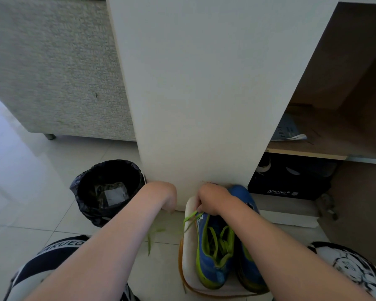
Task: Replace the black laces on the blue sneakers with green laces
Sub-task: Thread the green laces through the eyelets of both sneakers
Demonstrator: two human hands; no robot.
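The blue sneakers (213, 263) sit on a white tray (188, 266) on the floor (52, 192), butted against the cabinet panel (204, 105), probably so they stay put during lacing. The right hand (213, 200) has its grip pinched on the free end of the green lace (190, 217), which is threaded through the near shoe, likely to draw it snug. The left hand (165, 198) hangs beside the tray, fingers turned under; whether its grip holds anything cannot be told.

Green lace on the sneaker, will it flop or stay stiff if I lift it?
Probably floppy: the green lace sags in loose loops across the blue sneaker. Likely light, being thin and flat. Its free end droops from the right hand.
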